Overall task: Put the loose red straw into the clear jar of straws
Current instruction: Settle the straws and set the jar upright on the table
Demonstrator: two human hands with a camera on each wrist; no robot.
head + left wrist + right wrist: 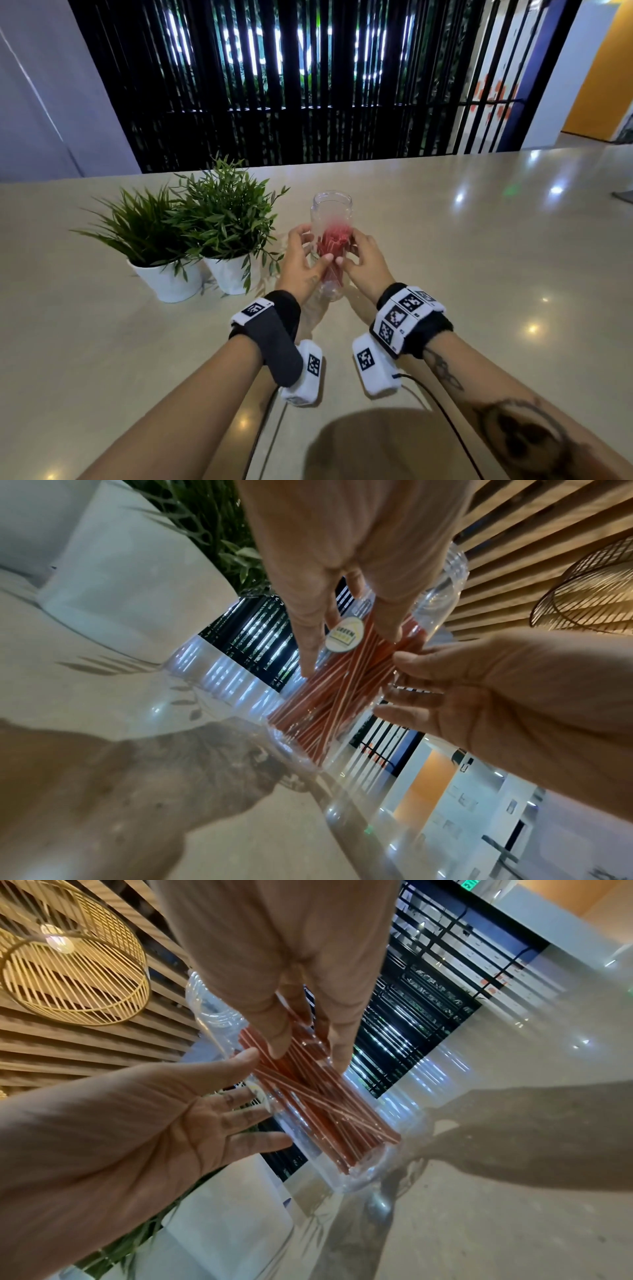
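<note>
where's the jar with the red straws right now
In the head view the clear jar is centre frame over the table, held between the left hand and right hand, just right of the two potted plants.

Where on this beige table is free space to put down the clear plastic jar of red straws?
The beige table is bare right of the right hand, and near, left of the left forearm. Crowded: between the clear plastic jar and the green plants in white pots.
</note>
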